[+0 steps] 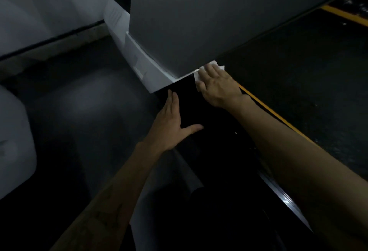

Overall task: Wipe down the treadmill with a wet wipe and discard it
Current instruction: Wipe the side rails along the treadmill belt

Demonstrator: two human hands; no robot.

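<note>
**Wipe pressed flat at the foot of the treadmill's grey housing**

A white wet wipe (199,75) lies spread on the black side rail of the treadmill (199,111), right where the rail meets the lower corner of the big grey housing (189,21). The person's right hand (217,87) rests on top of it, fingers straight and close together, palm down, pressing the sheet against the surface rather than gripping it; edges of the wipe show beyond the fingertips and beside the thumb. The right arm reaches in long from the lower right, nearly straight. The left hand (173,123) lies flat on the same dark rail, nearer the person and just left of the wipe, fingers together and pointing forward, thumb splayed wide to the right; it holds nothing. A yellow stripe (274,113) runs along the edge of the black belt (308,71) to the right of the right wrist. White trim (139,61) skirts the housing's base. Dark floor (79,101) spreads out on the left.
</note>
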